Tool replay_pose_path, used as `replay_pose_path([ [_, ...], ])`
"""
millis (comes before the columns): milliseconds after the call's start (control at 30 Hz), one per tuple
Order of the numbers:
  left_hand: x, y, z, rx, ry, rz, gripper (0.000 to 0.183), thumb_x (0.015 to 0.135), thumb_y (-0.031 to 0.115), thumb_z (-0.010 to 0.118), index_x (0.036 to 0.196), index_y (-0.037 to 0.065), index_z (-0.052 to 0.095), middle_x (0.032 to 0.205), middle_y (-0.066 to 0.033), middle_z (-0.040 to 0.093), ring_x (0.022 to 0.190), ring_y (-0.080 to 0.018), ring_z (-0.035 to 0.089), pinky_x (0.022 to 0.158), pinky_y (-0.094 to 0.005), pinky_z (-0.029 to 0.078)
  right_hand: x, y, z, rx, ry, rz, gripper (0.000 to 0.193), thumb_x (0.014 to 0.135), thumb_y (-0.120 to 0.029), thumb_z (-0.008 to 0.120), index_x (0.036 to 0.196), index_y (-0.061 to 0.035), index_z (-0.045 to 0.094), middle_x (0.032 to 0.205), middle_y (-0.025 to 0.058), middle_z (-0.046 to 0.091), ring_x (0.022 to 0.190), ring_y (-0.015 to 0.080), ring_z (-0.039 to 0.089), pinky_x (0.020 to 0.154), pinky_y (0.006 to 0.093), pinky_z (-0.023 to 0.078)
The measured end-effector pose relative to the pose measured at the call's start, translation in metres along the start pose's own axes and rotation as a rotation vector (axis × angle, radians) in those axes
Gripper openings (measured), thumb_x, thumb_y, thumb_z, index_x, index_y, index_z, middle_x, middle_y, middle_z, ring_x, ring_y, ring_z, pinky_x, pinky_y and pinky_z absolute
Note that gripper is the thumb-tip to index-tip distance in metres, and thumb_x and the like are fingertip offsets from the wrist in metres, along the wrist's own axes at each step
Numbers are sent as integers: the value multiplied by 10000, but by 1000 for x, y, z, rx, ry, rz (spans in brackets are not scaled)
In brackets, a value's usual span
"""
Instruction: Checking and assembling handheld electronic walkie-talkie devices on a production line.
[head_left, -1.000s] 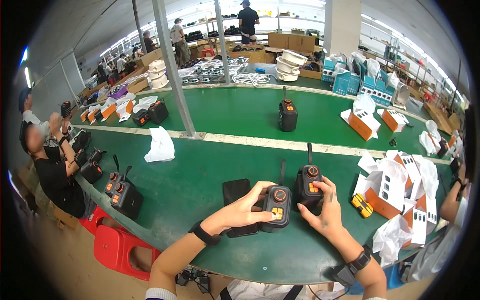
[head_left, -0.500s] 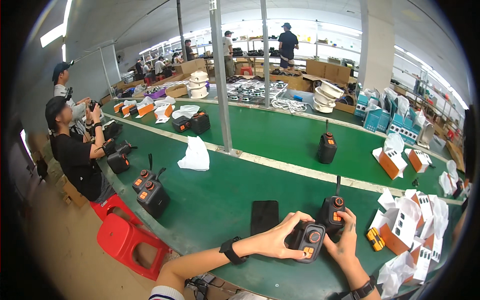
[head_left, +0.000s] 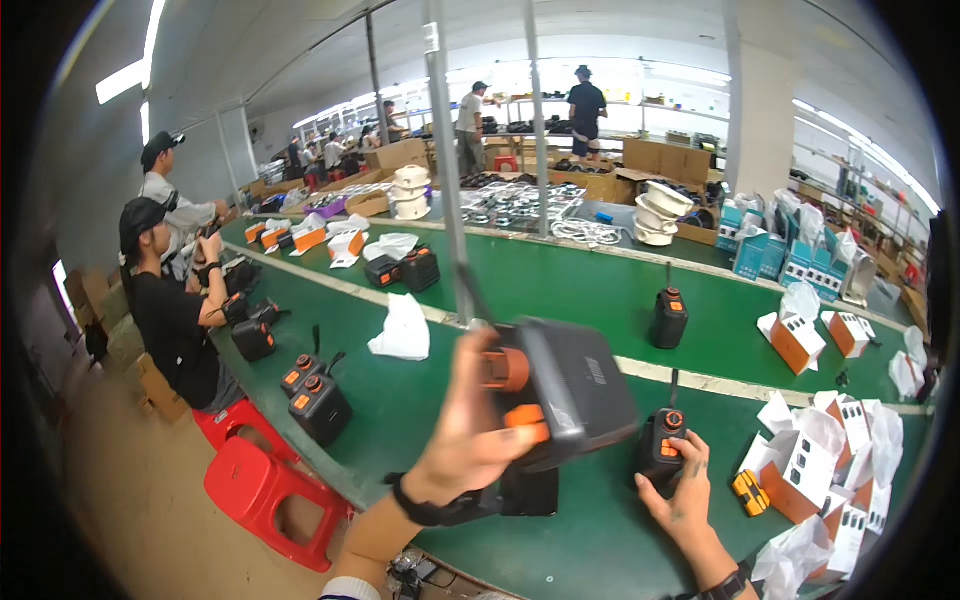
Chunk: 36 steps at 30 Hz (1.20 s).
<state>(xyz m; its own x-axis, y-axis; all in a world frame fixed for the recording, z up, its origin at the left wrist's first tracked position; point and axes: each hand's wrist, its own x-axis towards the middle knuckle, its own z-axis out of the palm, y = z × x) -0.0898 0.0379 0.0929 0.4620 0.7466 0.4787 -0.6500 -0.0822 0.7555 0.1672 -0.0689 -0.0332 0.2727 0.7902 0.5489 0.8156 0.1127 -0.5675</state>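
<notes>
My left hand (head_left: 455, 445) is wrapped round one end of a boxy black device (head_left: 585, 390) with an orange knob and orange buttons. That device is raised above the green table, tilted, with its broad side turned to the right; it is slightly blurred. Lower right, my right hand (head_left: 685, 495) grips a second black device (head_left: 655, 448) of the same look, upright on the table with its strap standing up. A flat dark slab like a phone (head_left: 530, 492) lies below my raised left hand, partly hidden by it.
Opened white-and-orange boxes (head_left: 800, 465) and a small yellow-black item (head_left: 750, 493) lie at the right. Similar devices (head_left: 320, 408) stand at the left, near a white bag (head_left: 402, 328). A metal post (head_left: 447, 170) rises from the pale divider. Red stools (head_left: 270, 490) and people flank the table.
My left hand has lifted its device up off the table area, away from the other one, and turned it. My right hand stays on the second device. The view has shifted slightly.
</notes>
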Motion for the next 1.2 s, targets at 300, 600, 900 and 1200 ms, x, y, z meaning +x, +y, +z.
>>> replay_pose_path([
  [300,-31,48,-1,122,88,548,812,758,187,678,1418,109,212,1302,-111,402,1219,-268,429,1023,-489,363,4,-4,7,24,-5,-19,671,697,-232,778,1235,-95,402,1307,253,378,1000,390,586,764,408,540],
  [600,-9,29,-14,248,239,858,745,804,246,623,1440,132,251,1311,-95,445,1207,-281,463,1024,-549,356,3,3,6,34,8,-32,671,693,-224,783,1230,-86,405,1307,238,373,1003,366,573,704,383,545],
  [900,37,45,-6,159,322,718,936,651,42,628,1438,149,131,1255,-70,380,1169,-213,442,1006,-382,406,2,3,10,66,7,-25,694,682,-189,789,1240,-102,386,1314,221,374,968,335,581,627,347,544],
  [1200,39,46,-8,156,275,736,916,661,53,639,1434,142,155,1267,-71,380,1166,-215,445,1013,-380,390,2,5,11,45,15,-53,686,682,-181,783,1237,-100,389,1316,225,373,978,346,579,647,350,551],
])
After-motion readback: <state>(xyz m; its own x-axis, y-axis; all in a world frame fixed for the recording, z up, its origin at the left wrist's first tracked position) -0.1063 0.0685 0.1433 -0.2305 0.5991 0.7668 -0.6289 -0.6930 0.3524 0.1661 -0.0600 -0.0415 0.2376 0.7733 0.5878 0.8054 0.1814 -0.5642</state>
